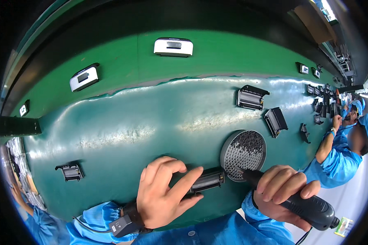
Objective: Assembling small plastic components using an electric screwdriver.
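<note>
My right hand [284, 194] is wrapped around a dark electric screwdriver [310, 210]. Its bit end reaches over the near edge of a round grey dish [222, 155], which has a grid of small holes and many small black screws [247, 141] heaped toward its far side. To the left of the dish lies a black plastic housing [208, 181] with a grey strip along it. My left hand [163, 194] has its thumb and index finger on either side of that housing's left end, the other fingers curled. A dark strap with a small box [124, 224] sits on my left wrist.
Similar black housings [251, 98] stand beyond the dish, with another [70, 171] at the left. White-and-black units [173, 47] rest on the green strip [122, 57] at the back. At the right, a person in blue [335, 159] works beside more black parts [323, 102].
</note>
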A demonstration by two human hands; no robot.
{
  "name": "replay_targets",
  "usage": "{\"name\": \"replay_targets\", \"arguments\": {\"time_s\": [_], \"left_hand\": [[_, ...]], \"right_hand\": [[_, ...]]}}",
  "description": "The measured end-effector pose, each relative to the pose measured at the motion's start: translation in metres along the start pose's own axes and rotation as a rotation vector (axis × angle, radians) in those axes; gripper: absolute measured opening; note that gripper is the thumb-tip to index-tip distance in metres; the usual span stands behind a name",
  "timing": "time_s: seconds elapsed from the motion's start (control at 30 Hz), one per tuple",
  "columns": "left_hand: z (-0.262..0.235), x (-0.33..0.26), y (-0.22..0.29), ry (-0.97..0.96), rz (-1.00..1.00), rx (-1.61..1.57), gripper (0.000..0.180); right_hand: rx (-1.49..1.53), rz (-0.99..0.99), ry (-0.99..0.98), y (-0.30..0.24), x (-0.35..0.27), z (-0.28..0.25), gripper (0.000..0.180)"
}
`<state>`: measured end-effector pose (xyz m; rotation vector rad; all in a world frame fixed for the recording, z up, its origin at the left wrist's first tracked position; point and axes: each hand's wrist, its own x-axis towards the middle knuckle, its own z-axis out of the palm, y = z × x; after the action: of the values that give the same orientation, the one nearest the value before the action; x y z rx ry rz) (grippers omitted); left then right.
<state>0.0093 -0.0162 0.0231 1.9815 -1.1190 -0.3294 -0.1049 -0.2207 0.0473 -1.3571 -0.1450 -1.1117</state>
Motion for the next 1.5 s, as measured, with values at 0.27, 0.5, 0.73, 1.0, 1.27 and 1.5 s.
{"name": "replay_targets", "arguments": {"time_s": [0.27, 0.5, 0.73, 1.0, 1.27, 1.5], "left_hand": [[-0.003, -0.003, 0.002, -0.034, -0.041, 0.025, 0.067], [-0.002, -0.002, -0.003, -0.018, 0.002, -0.001, 0.059], [0.000, -0.001, -0.005, 0.016, 0.028, -0.015, 0.053], [-0.001, -0.005, -0.005, 0.041, 0.006, -0.063, 0.052], [-0.006, -0.004, -0.003, 0.034, 0.003, -0.127, 0.058], [0.002, -0.012, -0.009, 0.149, 0.117, -0.128, 0.026]], "right_hand": [[0.002, 0.051, -0.073, 0.008, -0.001, 0.001, 0.064], [-0.005, 0.094, -0.015, 0.007, -0.001, 0.000, 0.066], [-0.034, 0.060, -0.106, 0.010, 0.004, 0.007, 0.067], [-0.034, 0.006, -0.072, -0.014, 0.005, 0.011, 0.070], [0.094, 0.103, 0.047, -0.019, -0.002, 0.043, 0.058], [0.168, 0.130, 0.048, -0.015, -0.010, 0.067, 0.049]]}}
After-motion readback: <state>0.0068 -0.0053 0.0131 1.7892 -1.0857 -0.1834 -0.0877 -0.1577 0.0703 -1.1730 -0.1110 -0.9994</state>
